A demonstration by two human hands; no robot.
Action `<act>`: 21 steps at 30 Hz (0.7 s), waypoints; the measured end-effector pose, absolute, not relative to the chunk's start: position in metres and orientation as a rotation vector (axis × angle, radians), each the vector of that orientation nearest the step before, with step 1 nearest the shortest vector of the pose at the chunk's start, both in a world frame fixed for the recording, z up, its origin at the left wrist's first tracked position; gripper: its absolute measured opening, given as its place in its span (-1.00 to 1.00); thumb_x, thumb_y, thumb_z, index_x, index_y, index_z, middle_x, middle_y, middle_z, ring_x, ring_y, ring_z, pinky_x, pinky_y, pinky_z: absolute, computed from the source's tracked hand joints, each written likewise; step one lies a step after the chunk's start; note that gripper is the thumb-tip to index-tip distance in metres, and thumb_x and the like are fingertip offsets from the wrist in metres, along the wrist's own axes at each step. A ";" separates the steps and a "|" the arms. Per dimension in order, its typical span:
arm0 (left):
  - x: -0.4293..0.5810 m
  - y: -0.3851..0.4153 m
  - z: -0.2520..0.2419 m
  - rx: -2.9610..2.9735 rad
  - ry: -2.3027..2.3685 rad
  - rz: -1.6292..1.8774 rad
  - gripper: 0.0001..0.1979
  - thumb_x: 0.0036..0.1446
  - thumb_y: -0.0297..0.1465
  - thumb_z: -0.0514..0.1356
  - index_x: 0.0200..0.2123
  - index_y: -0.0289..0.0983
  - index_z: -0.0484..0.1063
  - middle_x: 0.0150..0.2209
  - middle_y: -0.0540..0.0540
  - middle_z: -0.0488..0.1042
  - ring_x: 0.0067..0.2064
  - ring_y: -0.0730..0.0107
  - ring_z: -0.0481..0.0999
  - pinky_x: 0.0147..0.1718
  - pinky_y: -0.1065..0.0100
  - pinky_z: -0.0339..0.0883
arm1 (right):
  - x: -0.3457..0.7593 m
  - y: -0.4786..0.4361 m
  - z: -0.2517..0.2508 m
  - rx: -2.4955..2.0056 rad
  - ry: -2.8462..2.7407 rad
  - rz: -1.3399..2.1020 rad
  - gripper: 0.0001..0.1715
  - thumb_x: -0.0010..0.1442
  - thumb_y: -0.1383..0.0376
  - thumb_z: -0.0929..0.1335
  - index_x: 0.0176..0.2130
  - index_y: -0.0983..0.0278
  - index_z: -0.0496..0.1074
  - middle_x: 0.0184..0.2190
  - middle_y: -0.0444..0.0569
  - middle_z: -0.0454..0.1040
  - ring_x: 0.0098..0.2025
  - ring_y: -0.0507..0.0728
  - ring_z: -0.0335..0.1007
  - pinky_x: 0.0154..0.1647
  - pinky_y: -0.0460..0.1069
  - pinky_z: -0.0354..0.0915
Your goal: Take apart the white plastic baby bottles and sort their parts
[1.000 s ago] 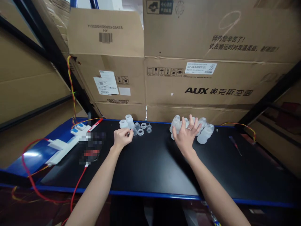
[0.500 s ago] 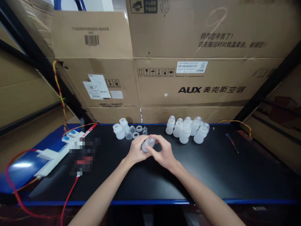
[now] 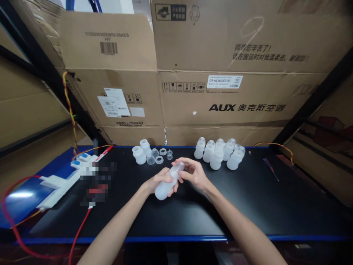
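Note:
A translucent white baby bottle (image 3: 163, 190) lies tilted between my hands, its clear cap pointing up and to the right. My left hand (image 3: 158, 181) is wrapped round its body. With thumb and fingers, my right hand (image 3: 194, 173) grips the capped end. Behind my hands at the left stand two open baby bottles (image 3: 139, 155). Beside them are clear caps (image 3: 151, 159), white screw rings (image 3: 159, 159) and clear nipples (image 3: 169, 156). Several capped baby bottles (image 3: 217, 159) stand in a cluster at the back right.
A white power strip (image 3: 59, 184) with red and yellow cables runs along the left. A screwdriver (image 3: 270, 169) lies on the black mat (image 3: 248, 206) at the right. Large cardboard boxes (image 3: 187, 129) wall off the back; black shelf posts rise at both sides.
The held bottle has turned from end-on to lying sideways, its base now showing at the lower left. My left hand has shifted down round the body; my right hand remains at the cap.

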State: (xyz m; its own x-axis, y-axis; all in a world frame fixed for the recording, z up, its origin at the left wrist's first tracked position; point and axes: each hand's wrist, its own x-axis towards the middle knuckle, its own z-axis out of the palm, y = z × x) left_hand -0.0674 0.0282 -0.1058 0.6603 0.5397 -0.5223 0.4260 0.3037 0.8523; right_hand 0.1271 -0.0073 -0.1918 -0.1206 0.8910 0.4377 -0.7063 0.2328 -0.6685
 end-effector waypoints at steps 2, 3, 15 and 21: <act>-0.070 0.028 -0.109 1.213 0.884 0.064 -0.38 -0.08 0.03 0.34 -0.17 -0.41 0.56 -0.51 -0.20 0.50 -0.61 0.31 0.42 -0.56 0.28 0.31 | 0.127 -0.007 -0.192 -0.177 -0.962 1.456 -0.41 0.18 0.04 0.62 0.12 0.14 0.55 0.13 0.08 0.63 -0.50 0.03 0.46 -0.38 0.06 0.50; -0.070 0.029 -0.110 1.172 0.880 0.040 -0.36 -0.09 0.07 0.31 -0.19 -0.40 0.55 -0.55 -0.17 0.45 -0.63 0.32 0.38 -0.57 0.28 0.29 | 0.128 -0.007 -0.193 -0.165 -0.960 1.478 -0.40 0.18 0.04 0.63 0.13 0.14 0.55 0.14 0.09 0.63 -0.48 0.05 0.49 -0.38 0.07 0.50; -0.075 0.034 -0.126 1.053 0.723 0.088 -0.39 0.18 0.06 0.30 -0.07 -0.42 0.47 -0.52 -0.13 0.48 -0.61 0.29 0.47 -0.56 0.31 0.41 | 0.132 -0.005 -0.189 -0.291 -0.950 1.472 -0.49 0.23 0.06 0.59 0.11 0.12 0.58 0.15 0.10 0.59 -0.02 0.26 0.60 -0.32 0.01 0.47; -0.070 0.031 -0.124 1.083 0.792 0.171 -0.38 0.21 0.09 0.32 -0.06 -0.38 0.44 -0.50 -0.13 0.51 -0.61 0.27 0.51 -0.59 0.35 0.42 | 0.134 0.001 -0.198 -0.295 -0.907 1.524 -0.30 0.18 0.18 0.63 0.24 0.03 0.46 0.14 0.05 0.59 -0.22 0.14 0.57 -0.23 0.06 0.48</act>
